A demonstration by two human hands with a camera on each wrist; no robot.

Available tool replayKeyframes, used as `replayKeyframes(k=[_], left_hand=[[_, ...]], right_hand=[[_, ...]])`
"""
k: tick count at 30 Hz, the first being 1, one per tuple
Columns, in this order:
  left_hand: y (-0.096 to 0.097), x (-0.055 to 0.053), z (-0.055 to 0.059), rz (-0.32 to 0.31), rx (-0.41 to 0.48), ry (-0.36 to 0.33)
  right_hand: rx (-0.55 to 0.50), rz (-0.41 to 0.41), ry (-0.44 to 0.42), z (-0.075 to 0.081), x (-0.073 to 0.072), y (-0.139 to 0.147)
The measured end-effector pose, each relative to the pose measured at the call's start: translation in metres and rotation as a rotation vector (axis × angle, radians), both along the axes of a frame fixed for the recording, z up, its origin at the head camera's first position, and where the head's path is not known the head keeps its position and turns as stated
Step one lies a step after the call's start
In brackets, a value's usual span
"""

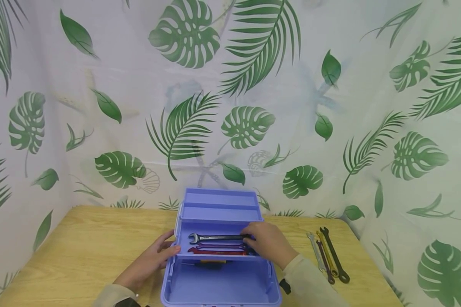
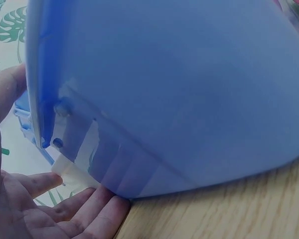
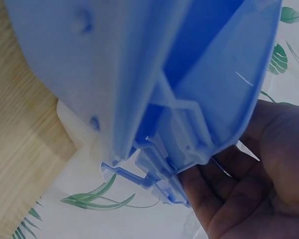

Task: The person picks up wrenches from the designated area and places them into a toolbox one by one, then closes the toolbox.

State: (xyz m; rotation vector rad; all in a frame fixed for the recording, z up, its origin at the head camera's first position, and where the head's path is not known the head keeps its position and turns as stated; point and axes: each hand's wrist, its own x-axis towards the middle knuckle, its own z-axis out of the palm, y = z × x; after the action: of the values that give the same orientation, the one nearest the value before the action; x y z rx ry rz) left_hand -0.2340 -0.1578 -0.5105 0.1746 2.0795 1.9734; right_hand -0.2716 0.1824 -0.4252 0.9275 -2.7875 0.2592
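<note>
A blue-purple toolbox [image 1: 223, 288] stands unlatched in the head view, its lid tipped back and its tray [image 1: 184, 243] raised. Inside the tray lie a silver-and-black wrench [image 1: 219, 237], a purple wrench [image 1: 223, 246] and a red wrench [image 1: 219, 252]. At the tray's right end my right hand [image 1: 270, 243] pinches the black end of the silver-and-black wrench; that end is partly hidden by the fingers. My left hand [image 1: 153, 260] holds the toolbox at its left side, thumb on the tray's front corner. The left wrist view shows its fingers [image 2: 97, 211] against the outer side.
Several loose wrenches [image 1: 332, 251] lie side by side on the wooden table [image 1: 100, 238], right of the toolbox. Under the tray, a dark tool with a yellow part [image 1: 211, 264] shows partly. A leaf-patterned cloth [image 1: 276, 170] hangs behind the table.
</note>
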Motion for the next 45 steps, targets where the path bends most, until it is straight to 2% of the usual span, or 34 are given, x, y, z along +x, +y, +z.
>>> replayKeyframes(k=[4,10,12,15,19,21,24,27,38,45], left_hand=[[0.000,-0.001,0.000,-0.002,-0.001,-0.003],[0.000,-0.002,-0.001,0.012,-0.009,-0.019],[0.000,-0.001,-0.001,0.016,-0.013,-0.024],[0.000,0.000,0.000,0.020,-0.014,-0.029],[0.001,0.001,0.000,0.036,-0.031,-0.029],[0.002,0.001,-0.001,0.046,-0.041,-0.027],[0.002,0.001,0.000,0.051,-0.048,-0.024],[0.002,0.001,0.000,0.044,-0.039,-0.024],[0.001,0.001,-0.001,0.017,-0.019,-0.027],[0.002,0.000,0.000,0.030,-0.034,-0.040]], right_hand=[[0.003,-0.010,0.005,-0.001,-0.001,-0.001],[-0.037,-0.019,-0.038,0.000,-0.001,-0.001],[-0.089,-0.021,-0.040,0.004,0.001,0.003],[-0.209,-0.034,0.005,0.009,0.005,0.016],[-0.372,-0.097,0.114,0.011,0.012,0.041],[-0.423,-0.147,0.138,0.009,0.016,0.053],[-0.479,-0.212,0.139,0.003,0.022,0.070],[-0.529,-0.244,0.109,-0.002,0.025,0.082],[-0.513,-0.323,0.090,-0.021,0.031,0.100],[-0.484,-0.351,0.081,-0.027,0.031,0.104]])
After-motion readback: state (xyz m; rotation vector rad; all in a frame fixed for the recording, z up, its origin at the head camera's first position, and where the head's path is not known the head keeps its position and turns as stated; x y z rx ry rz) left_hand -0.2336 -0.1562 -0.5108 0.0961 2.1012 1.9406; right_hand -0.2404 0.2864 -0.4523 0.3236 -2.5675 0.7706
